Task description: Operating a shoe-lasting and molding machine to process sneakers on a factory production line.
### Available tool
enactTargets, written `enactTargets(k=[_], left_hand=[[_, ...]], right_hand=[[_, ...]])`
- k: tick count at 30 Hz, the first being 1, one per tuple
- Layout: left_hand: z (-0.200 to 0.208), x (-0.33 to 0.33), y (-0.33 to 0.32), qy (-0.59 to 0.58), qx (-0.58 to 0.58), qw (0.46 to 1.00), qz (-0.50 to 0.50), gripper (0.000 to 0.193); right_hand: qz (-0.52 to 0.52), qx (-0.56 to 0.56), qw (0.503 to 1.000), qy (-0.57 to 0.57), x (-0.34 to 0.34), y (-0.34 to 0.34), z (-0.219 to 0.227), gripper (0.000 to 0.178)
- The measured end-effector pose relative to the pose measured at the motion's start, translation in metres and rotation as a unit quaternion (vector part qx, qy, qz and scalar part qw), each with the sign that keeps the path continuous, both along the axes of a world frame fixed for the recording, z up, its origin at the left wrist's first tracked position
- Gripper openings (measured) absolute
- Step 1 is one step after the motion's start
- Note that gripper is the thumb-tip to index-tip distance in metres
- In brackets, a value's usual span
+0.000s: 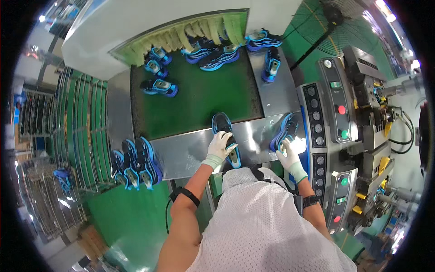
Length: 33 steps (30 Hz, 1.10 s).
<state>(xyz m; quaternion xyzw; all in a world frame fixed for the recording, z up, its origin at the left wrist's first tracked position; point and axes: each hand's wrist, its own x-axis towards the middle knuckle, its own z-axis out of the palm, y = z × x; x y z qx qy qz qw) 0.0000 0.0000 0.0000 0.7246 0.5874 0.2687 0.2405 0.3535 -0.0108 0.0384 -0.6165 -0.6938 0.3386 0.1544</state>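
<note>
In a white glove, my left hand [220,147] is closed over the middle of a black sneaker with blue edging [222,122]. That sneaker lies on the steel front ledge, its toe pointing away from me. Farther right, my right hand [288,158], also gloved, has its fingers curled at the near end of a second sneaker [283,131], which is tilted on its side so the blue-purple sole shows. Part of that sneaker's near end is hidden by my fingers and by glare on the steel.
Beyond the ledge a green conveyor belt [195,106] carries several sneakers out from a fringed curtain [181,38]. Several sneakers stand on the ledge's left end [136,163]. At right are a control panel [337,102] and machines; a wire rack [81,131] is at left, a fan [335,18] behind.
</note>
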Motion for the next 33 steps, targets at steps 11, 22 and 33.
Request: enactTargets(k=[11, 22, 33], left_hand=[[0.039, 0.026, 0.049, -0.117, -0.035, 0.990, 0.067, 0.019], [0.107, 0.040, 0.067, -0.181, -0.200, 0.947, 0.174, 0.084], [0.083, -0.006, 0.000, -0.151, -0.141, 0.954, 0.219, 0.064]], right_hand=[[-0.241, -0.057, 0.968, 0.028, 0.108, -0.132, -0.038, 0.065], [-0.259, -0.157, 0.953, 0.016, 0.142, -0.184, -0.095, 0.065], [-0.159, -0.176, 0.970, 0.056, 0.120, -0.111, -0.077, 0.066]])
